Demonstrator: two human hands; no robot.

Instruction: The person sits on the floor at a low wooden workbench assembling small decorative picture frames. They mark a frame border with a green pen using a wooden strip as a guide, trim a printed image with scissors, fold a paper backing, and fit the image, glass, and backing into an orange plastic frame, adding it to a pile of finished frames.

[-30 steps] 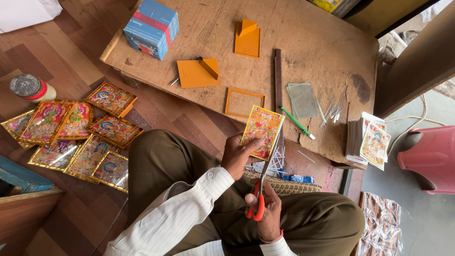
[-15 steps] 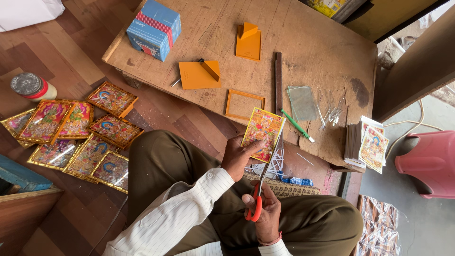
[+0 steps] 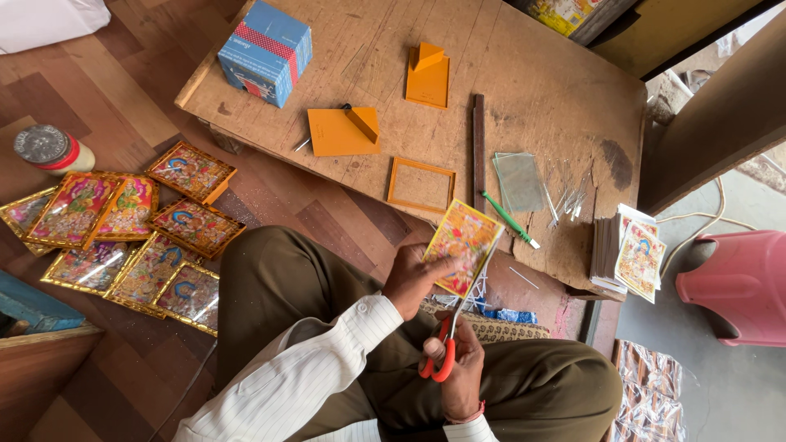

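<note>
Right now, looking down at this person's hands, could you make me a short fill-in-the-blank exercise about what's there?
1. The right hand works scissors whose handles are ____ in colour.
2. The left hand holds a colourful picture card, and the scissor blades cut along its ____ edge.
3. On the wooden board, the empty orange frame lies just left of a dark wooden ____.
4. The finished gold-framed pictures lie on the ____.

Missing words: red; right; ruler; floor
</note>
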